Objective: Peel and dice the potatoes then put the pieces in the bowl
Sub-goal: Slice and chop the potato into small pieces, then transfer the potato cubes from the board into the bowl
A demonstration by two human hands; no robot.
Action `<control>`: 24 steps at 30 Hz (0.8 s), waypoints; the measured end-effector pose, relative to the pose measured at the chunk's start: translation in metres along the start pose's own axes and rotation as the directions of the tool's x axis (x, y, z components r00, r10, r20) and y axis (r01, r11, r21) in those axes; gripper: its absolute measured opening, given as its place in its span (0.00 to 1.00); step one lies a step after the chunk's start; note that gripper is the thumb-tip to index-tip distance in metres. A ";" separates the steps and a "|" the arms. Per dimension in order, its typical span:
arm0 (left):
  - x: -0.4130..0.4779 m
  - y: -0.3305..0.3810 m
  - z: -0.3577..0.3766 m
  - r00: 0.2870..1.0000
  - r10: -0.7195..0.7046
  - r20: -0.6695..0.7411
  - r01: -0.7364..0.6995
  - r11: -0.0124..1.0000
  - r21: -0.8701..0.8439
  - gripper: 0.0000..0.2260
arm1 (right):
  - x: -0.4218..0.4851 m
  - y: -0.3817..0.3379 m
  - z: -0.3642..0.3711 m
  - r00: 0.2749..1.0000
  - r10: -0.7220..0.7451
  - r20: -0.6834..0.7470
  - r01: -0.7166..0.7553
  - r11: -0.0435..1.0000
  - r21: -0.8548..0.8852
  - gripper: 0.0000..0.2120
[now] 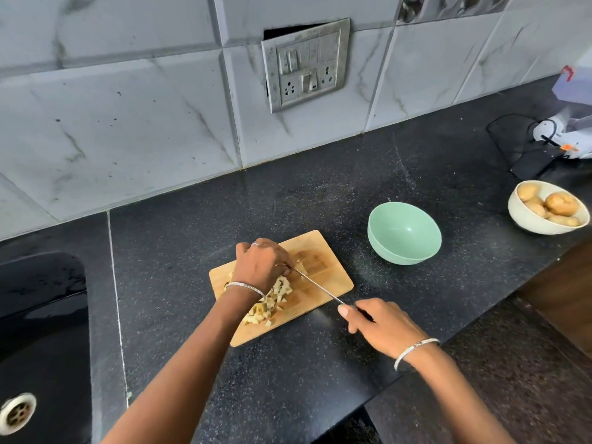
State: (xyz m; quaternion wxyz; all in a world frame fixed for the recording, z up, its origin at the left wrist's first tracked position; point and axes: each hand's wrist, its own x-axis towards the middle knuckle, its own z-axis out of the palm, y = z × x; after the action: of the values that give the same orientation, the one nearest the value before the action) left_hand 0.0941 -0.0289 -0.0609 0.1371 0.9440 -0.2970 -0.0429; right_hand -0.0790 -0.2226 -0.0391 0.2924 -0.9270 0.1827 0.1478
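1. Dicing step. Right hand [381, 325] grasps the knife [320, 288] handle, its thin blade angled across the wooden cutting board [323, 267].
2. Left hand [261, 265] is arched, fingers curled down on the potato pieces [275, 298]. Under the palm is hidden.
3. Pieces are small pale cubes, piled on the board. None are in the mint bowl [403, 232] just right of it.
4. Next, probably: finish the cuts, then scoop the cubes over. The smooth round bowl may slide on the glossy speckled surface [320, 379].
5. Unpeeled potatoes [560, 203] sit in the white bowl [525, 216], far right.

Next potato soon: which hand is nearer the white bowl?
Right. The right hand, holding the knife, sits left of the white bowl; the left hand is farther left, over the cutting board.
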 end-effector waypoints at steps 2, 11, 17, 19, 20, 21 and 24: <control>0.000 -0.005 0.001 1.000 -0.025 -0.011 0.024 1.000 -0.014 0.07 | 0.002 0.007 -0.013 1.000 0.024 0.014 -0.024 1.000 0.016 0.23; -0.013 -0.025 0.005 0.977 -0.173 -0.129 0.106 0.906 -0.411 0.07 | 0.037 0.012 0.014 0.941 0.120 -0.315 -0.198 0.953 -0.228 0.11; -0.037 -0.036 -0.009 0.966 -0.239 -0.100 0.140 0.808 -0.573 0.15 | 0.052 0.004 0.028 0.904 0.105 -0.414 -0.243 0.923 -0.298 0.16; -0.045 -0.039 -0.013 0.958 -0.274 -0.087 0.151 0.737 -0.658 0.17 | 0.054 0.000 0.029 0.893 0.098 -0.439 -0.275 0.891 -0.361 0.16; -0.049 -0.040 -0.015 0.954 -0.291 -0.075 0.158 0.699 -0.697 0.16 | 0.054 -0.003 0.028 0.882 0.074 -0.465 -0.278 0.879 -0.388 0.16; -0.053 -0.043 -0.016 0.947 -0.313 -0.066 0.172 0.671 -0.721 0.16 | 0.053 -0.009 0.027 0.868 0.029 -0.496 -0.259 0.879 -0.401 0.15; -0.064 -0.053 -0.016 0.909 -0.410 -0.071 0.229 0.636 -0.737 0.15 | 0.051 -0.031 0.025 0.860 -0.165 -0.484 -0.017 0.936 -0.351 0.11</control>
State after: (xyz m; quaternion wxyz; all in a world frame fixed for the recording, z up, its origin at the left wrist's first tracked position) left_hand 0.0733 0.0529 -0.0602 0.5160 0.8513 -0.0658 -0.0679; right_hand -0.0246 -0.1967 -0.0630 0.0739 -0.9759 0.1881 -0.0824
